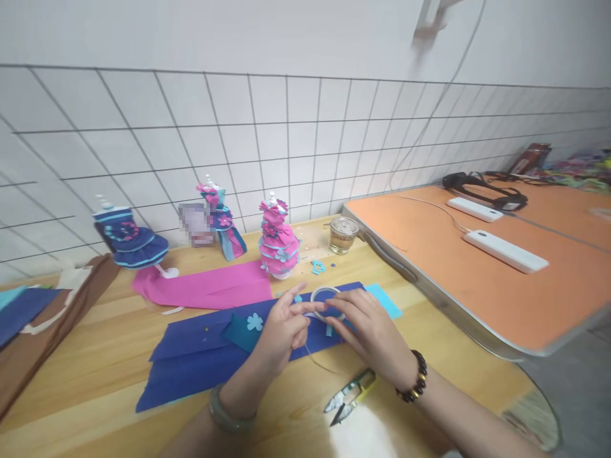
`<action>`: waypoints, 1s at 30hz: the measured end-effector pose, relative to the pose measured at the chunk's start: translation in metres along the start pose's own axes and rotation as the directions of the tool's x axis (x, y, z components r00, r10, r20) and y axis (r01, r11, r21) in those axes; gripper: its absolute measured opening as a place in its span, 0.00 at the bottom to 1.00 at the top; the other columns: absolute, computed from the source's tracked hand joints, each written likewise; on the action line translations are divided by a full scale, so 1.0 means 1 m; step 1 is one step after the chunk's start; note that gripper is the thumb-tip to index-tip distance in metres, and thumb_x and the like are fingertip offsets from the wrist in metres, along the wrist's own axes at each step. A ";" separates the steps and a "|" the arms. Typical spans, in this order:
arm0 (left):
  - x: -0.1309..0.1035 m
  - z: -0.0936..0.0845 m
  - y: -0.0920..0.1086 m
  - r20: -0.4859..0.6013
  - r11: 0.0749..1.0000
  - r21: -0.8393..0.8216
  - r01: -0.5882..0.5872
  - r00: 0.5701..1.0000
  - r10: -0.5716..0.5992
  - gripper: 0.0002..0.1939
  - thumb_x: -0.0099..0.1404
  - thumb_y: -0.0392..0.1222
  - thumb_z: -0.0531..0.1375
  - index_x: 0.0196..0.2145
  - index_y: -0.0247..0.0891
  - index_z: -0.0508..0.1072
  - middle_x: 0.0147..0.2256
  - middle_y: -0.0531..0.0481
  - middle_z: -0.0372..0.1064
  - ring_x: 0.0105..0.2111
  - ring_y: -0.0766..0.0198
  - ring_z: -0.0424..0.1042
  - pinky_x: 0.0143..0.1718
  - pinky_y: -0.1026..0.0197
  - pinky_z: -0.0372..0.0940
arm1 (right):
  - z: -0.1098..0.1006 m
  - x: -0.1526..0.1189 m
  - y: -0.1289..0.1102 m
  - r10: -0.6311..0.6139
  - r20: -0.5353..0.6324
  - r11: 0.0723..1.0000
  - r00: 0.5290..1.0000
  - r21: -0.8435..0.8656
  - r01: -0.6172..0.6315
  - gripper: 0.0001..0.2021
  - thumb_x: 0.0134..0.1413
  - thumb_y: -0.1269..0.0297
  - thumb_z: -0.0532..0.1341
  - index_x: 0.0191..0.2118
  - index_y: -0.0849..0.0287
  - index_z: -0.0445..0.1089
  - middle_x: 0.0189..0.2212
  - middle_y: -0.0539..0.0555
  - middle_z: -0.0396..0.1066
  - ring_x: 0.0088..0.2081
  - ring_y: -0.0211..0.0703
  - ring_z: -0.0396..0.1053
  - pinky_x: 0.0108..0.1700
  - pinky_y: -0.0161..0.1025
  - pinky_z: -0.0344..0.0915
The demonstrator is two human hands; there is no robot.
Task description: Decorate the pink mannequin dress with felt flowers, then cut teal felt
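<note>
Okay, navy-dressed figure well left of grip, pink strip closer; blue flower beside left hand, index extended, hold unclear; white ring at both hands' fingertips; snips below; right hand narrow at ring, can't tell if pinching.

A wooden table bears blue cloth.

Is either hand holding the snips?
No, the snips lie open on the wooden table, with both the left hand and the right hand clear of them.
</note>
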State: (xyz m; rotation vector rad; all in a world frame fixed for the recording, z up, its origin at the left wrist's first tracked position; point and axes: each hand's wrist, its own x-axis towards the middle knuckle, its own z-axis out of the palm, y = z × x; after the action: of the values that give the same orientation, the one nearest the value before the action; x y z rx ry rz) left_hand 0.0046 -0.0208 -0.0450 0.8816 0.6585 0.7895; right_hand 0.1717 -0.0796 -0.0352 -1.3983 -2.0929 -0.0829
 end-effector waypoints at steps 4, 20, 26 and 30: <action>0.001 -0.001 -0.002 -0.038 0.999 0.030 0.015 0.999 -0.013 0.39 0.44 0.27 0.54 0.56 0.33 0.53 0.38 0.41 0.73 0.09 0.81 0.50 0.12 0.68 0.41 | 0.010 0.007 -0.002 -0.021 -0.024 0.999 0.999 -0.046 0.020 0.08 0.59 0.65 0.53 0.40 0.60 0.67 0.38 0.59 0.69 0.39 0.47 0.66 0.40 0.45 0.62; -0.001 -0.001 0.002 -0.052 0.957 0.291 0.010 0.999 0.005 0.36 0.47 0.28 0.52 0.57 0.30 0.54 0.40 0.41 0.73 0.10 0.79 0.54 0.11 0.69 0.50 | 0.018 -0.003 0.008 -0.181 -0.043 0.980 0.983 -0.090 0.176 0.11 0.60 0.67 0.51 0.44 0.57 0.68 0.37 0.57 0.71 0.36 0.44 0.68 0.36 0.41 0.60; 0.000 -0.002 -0.001 -0.026 0.917 0.399 0.018 1.000 -0.008 0.33 0.51 0.31 0.54 0.57 0.33 0.57 0.42 0.40 0.72 0.10 0.79 0.55 0.12 0.69 0.53 | 0.024 -0.003 0.012 0.122 0.045 0.965 0.991 0.228 -0.129 0.11 0.58 0.57 0.52 0.35 0.55 0.69 0.34 0.54 0.72 0.36 0.43 0.69 0.37 0.36 0.65; 0.000 -0.002 -0.003 -0.014 0.921 0.390 0.003 1.000 0.002 0.34 0.50 0.30 0.54 0.57 0.32 0.57 0.41 0.40 0.72 0.10 0.78 0.57 0.13 0.69 0.55 | 0.020 0.001 0.007 0.366 0.178 0.819 0.913 0.404 -0.407 0.15 0.53 0.51 0.54 0.30 0.56 0.69 0.27 0.52 0.71 0.30 0.43 0.70 0.29 0.33 0.67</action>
State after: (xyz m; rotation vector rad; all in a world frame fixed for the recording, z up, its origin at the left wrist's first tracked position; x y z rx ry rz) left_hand 0.0041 -0.0208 -0.0492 1.2393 0.8455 0.6733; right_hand 0.1682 -0.0676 -0.0530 -1.5261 -1.7053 0.5934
